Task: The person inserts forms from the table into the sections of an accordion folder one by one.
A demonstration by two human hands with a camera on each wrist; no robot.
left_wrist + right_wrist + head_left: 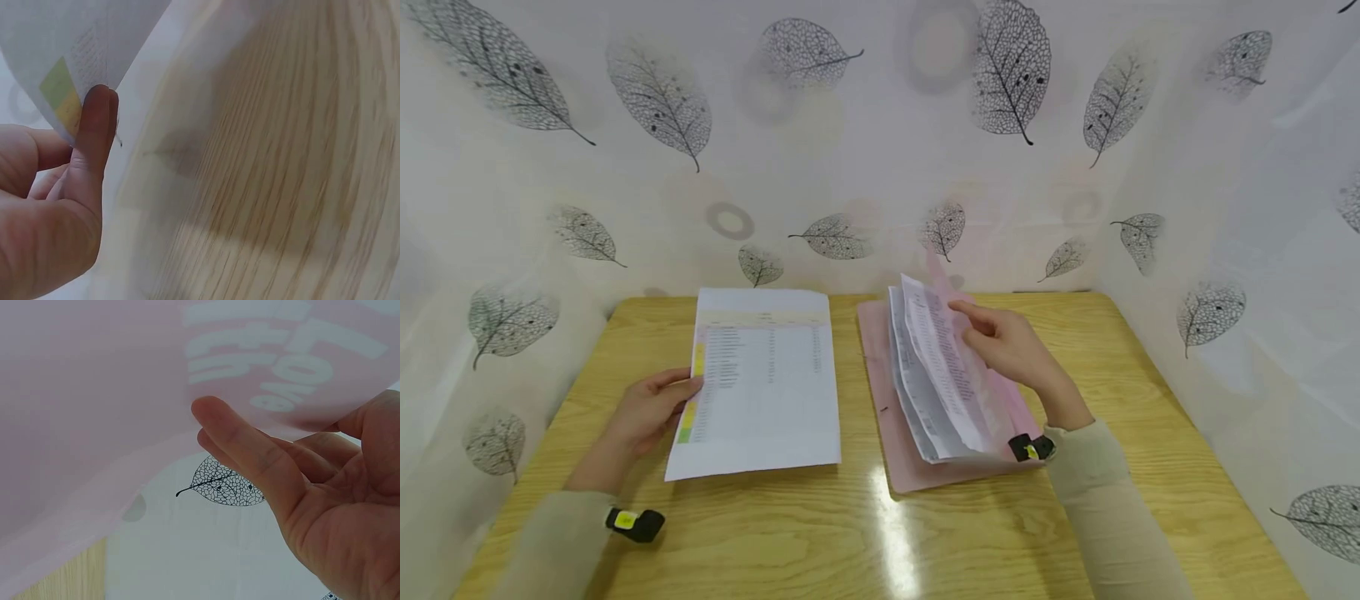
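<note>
On the left of the head view, my left hand pinches the left edge of a printed sheet of paper, thumb on its face. The sheet stands tilted up and carries a table with a yellow and green strip, which also shows beside the thumb in the left wrist view. My right hand grips the raised cover of a pink folder. White lettering reading "Love" marks that cover in the right wrist view. Several printed pages stand fanned inside the folder, to the left of the right hand's fingertips.
A wooden table lies under both hands. Behind it and along its sides hangs a pale curtain with grey leaf prints. Each wrist wears a black band with a yellow mark.
</note>
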